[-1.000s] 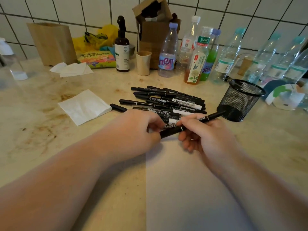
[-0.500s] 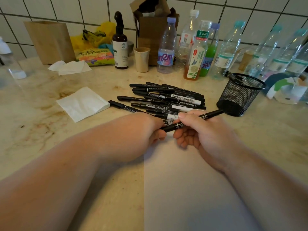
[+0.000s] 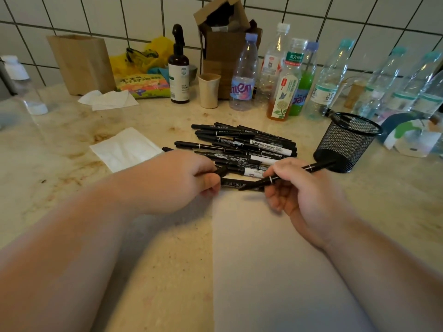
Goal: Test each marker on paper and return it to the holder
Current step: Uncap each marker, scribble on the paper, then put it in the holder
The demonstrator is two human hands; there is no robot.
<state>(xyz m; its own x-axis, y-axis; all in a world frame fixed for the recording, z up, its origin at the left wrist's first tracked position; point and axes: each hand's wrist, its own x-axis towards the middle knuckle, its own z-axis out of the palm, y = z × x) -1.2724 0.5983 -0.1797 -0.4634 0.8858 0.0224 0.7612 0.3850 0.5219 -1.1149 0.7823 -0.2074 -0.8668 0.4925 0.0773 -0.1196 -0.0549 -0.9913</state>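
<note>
Head view: right hand point(image 3: 309, 197) grips an uncapped black marker point(image 3: 287, 174); left hand point(image 3: 175, 180) pinches its cap point(image 3: 221, 172); pile point(image 3: 244, 144) labels read "WHITEBOARD", "TWIN MARKER", "701".

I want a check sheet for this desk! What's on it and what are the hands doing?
Surface: stained beige counter; sheet of paper near the person.
Job's things: marker in the right hand, tip bare; its cap in the left hand; pile of markers behind the hands; mesh holder upright at the right.
Clutter: napkin, spray bottle, cup, drink bottles, paper bag, snack packet.
Hands: left hand pinches the cap; right hand grips the marker.
Cables: nothing seen.
Surroundings: white tiled wall.
</note>
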